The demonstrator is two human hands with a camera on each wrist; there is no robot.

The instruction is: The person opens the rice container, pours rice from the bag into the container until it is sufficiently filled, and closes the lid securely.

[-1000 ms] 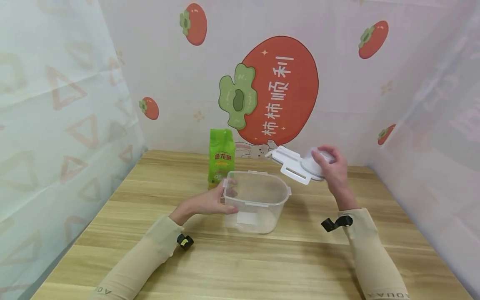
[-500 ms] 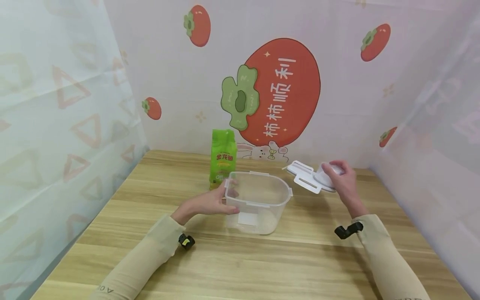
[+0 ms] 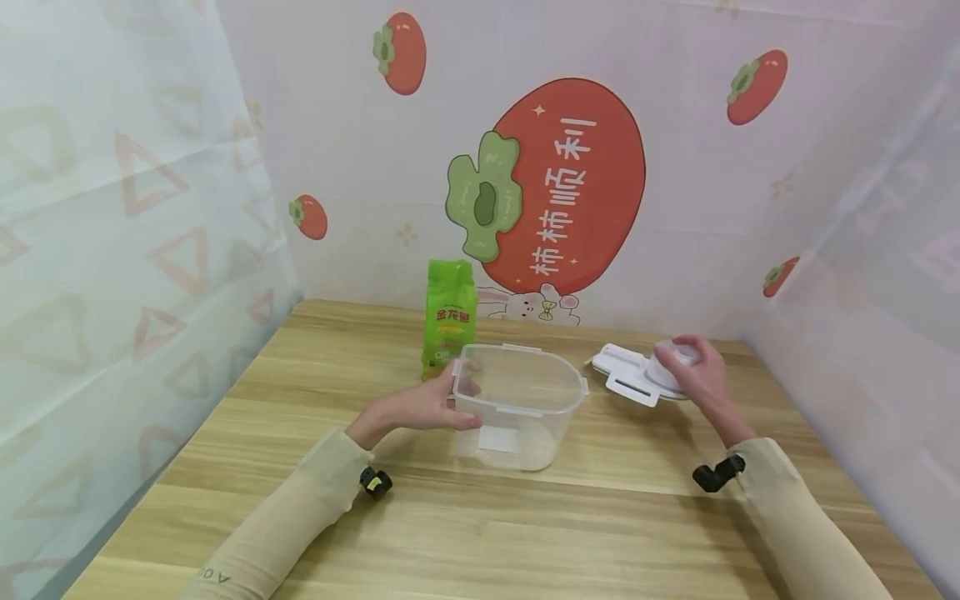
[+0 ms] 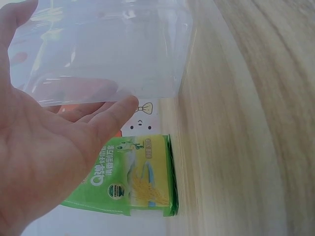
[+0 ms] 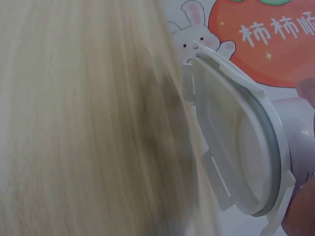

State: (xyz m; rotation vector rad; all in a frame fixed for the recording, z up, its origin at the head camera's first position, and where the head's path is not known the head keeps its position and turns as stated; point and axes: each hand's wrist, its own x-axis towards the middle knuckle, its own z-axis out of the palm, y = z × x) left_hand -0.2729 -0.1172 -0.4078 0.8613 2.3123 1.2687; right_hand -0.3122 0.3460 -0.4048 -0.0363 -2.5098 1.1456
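Note:
A clear plastic container (image 3: pixel 551 412) stands uncovered mid-table, a white label on its front wall. My left hand (image 3: pixel 431 406) holds its left end, thumb along the front and fingers round the back; in the left wrist view the fingers lie against the clear wall (image 4: pixel 118 49). To the right, my right hand (image 3: pixel 707 379) grips the cup-shaped knob of a white lid (image 3: pixel 628 375) with slotted side clips. In the right wrist view the lid's underside (image 5: pixel 226 132) shows a grey seal, tilted above the tabletop. A pale patch inside the container is unclear.
Behind the container's left end stands a green and yellow food bag (image 3: pixel 450 312), close to my left fingers. The wooden table (image 3: pixel 480 533) meets a printed cloth backdrop (image 3: pixel 360 167) at the back, with cloth walls on both sides.
My right hand has carried the lid to the right and down, away from the container and nearer the tabletop. My left hand and the container have stayed in place.

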